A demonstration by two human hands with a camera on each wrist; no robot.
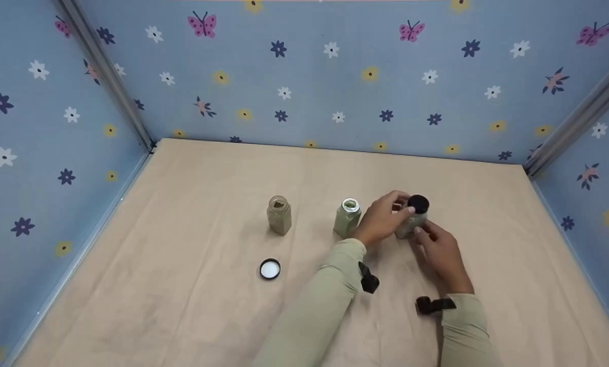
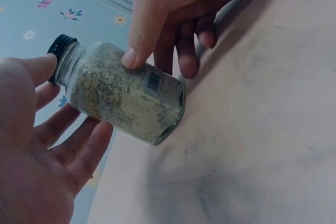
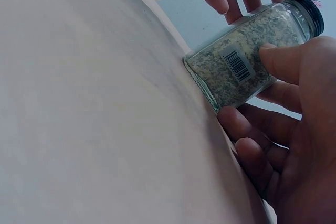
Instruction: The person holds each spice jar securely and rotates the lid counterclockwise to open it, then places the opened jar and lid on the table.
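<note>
A glass spice jar (image 1: 409,227) filled with flaky, pale green-brown herbs stands at the right of the table, its black cap (image 1: 417,204) on. My left hand (image 1: 383,218) pinches the cap between thumb and fingers; its other fingers spread beside the glass in the left wrist view. Lower down, my right hand (image 1: 441,251) grips the jar body, thumb near the barcode label (image 3: 238,65). Just left of my left hand is an uncapped jar (image 1: 347,220) of green contents, its mouth rim shiny and whitish.
Farther left stands another uncapped jar (image 1: 279,218) with greenish contents. In front of it lies a loose black cap (image 1: 270,269), white inside up. A beige cloth covers the table (image 1: 192,204). Blue patterned walls (image 1: 314,66) enclose the back and sides.
</note>
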